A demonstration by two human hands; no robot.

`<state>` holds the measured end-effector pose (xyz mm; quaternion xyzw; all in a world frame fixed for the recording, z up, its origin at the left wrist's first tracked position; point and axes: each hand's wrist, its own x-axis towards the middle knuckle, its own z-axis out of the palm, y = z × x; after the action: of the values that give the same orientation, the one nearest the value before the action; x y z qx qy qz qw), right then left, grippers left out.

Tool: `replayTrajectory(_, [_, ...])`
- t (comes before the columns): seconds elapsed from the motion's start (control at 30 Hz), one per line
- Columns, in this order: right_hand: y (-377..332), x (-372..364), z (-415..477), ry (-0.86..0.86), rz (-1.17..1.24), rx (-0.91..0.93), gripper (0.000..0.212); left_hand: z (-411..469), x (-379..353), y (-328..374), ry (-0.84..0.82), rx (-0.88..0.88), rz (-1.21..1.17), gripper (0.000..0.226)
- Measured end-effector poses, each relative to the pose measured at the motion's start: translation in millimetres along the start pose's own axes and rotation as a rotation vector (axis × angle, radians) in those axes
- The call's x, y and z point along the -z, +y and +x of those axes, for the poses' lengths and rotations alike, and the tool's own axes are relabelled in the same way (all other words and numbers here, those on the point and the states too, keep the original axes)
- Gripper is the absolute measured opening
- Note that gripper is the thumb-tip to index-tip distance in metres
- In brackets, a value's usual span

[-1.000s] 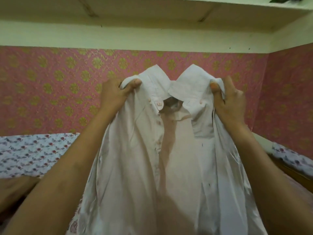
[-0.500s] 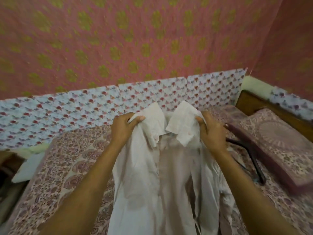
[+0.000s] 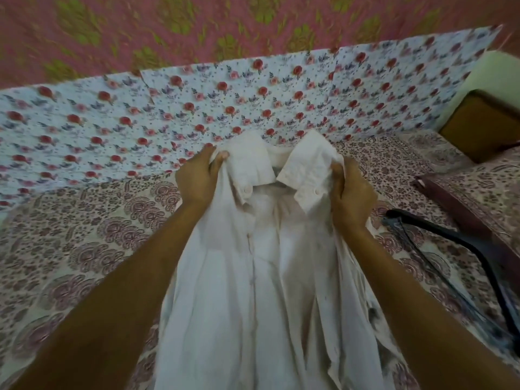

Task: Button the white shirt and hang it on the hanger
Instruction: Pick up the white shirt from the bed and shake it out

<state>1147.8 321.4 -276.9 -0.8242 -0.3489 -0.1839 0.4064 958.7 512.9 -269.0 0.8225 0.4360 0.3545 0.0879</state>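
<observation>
Bedspread (image 3: 84,249) below: left hand (image 3: 197,181) and right hand (image 3: 351,198) grip unbuttoned white shirt (image 3: 253,291) collar; uneven laydown risks misaligned plackets.

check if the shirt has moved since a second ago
Yes, downward. The shirt was held with its collar against the pink wall; now the collar sits at the bottom of the flowered strip, just over the bed.

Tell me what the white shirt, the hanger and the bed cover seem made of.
The white shirt: thin woven cloth, likely cotton; matte, creased, hanging in soft folds. The hanger: dark, smooth, faintly glossy, probably plastic, though blur leaves painted wood open. The bed cover: matte printed fabric, lying flat with slight wrinkles.
</observation>
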Motion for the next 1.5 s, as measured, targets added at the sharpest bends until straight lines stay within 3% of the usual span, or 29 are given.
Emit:
replayTrajectory(0.07, [18.7,-46.7,6.1,-0.056,0.000,-0.065,0.040,20.3,-45.6,-15.8,-0.064,0.061,0.068,0.051])
replayTrajectory(0.17, [51.5,-106.4,-25.8,-0.306,-0.073,-0.100,0.057,7.1,-109.3,-42.7,-0.311,0.097,0.256,0.052])
replayTrajectory(0.3, [91.9,-146.3,-134.7,-0.693,-0.222,-0.092,0.076,-103.6,-167.0,-83.1,-0.557,0.081,0.273,0.060])
replayTrajectory(0.4, [113.4,-144.3,-209.7,-0.849,-0.276,-0.060,0.076,-192.1,-169.0,-105.0,-0.674,0.025,0.295,0.060])
replayTrajectory(0.5, [128.7,-139.6,-243.0,-0.896,-0.343,-0.051,0.072,-240.6,-163.3,-125.7,-0.765,-0.032,0.343,0.068])
replayTrajectory(0.73, [135.4,-141.1,-243.3,-1.002,-0.371,-0.055,0.081,-248.9,-165.7,-138.3,-0.863,-0.004,0.390,0.070])
replayTrajectory(0.97, [97.2,-86.0,-286.1,-1.080,-0.209,-0.155,0.055,-267.7,-126.9,-97.3,-1.076,0.112,0.339,0.062])
replayTrajectory(1.17, [34.9,4.1,-400.9,-0.945,0.040,-0.125,0.049,-392.2,-31.5,-87.8,-1.044,0.067,0.182,0.058])
replayTrajectory(1.23, [16.0,27.6,-432.1,-0.972,0.092,-0.133,0.046,-432.1,2.3,-91.7,-1.055,0.106,0.034,0.061])
replayTrajectory(1.33, [-2.5,54.5,-467.1,-1.025,0.128,-0.156,0.040,-483.1,45.6,-105.0,-1.012,0.149,-0.065,0.046])
replayTrajectory(1.4, [-8.0,63.5,-484.2,-1.077,0.128,-0.238,0.033,-503.7,69.2,-107.7,-0.967,0.197,-0.088,0.040])
replayTrajectory(1.5, [-10.8,62.4,-497.5,-1.104,0.065,-0.506,0.040,-524.3,93.3,-109.8,-0.823,0.307,-0.032,0.040])
